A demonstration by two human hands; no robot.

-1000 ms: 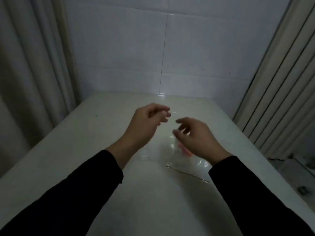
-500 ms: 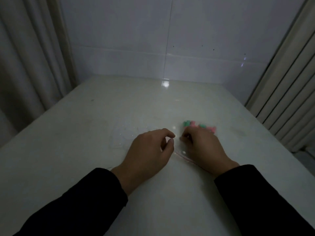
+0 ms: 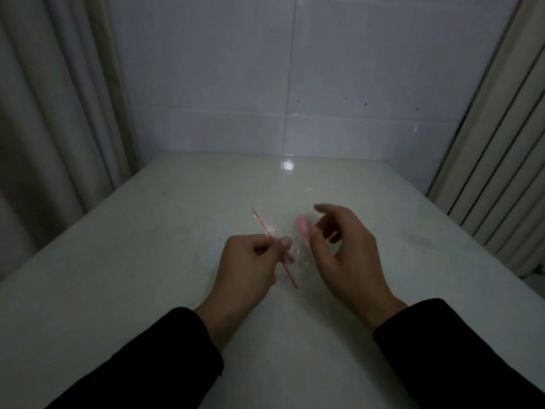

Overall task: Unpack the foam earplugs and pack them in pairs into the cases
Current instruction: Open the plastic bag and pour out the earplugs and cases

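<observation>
One hand (image 3: 250,261) pinching bag (image 3: 295,255), other (image 3: 345,246) open

Pale glossy tabletop (image 3: 141,290) bare at frame left and bottom centre, clear red-edged plastic bag (image 3: 283,261) mid-frame, beige curtains (image 3: 53,113) flanking both sides

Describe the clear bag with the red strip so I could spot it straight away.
Start at the pale glossy table that runs up to the white tiled wall. Near its middle, the left hand pinches a clear plastic zip bag, close beside the right hand. A thin red seal line along its mouth marks it out; pink foam earplugs show through it.
</observation>
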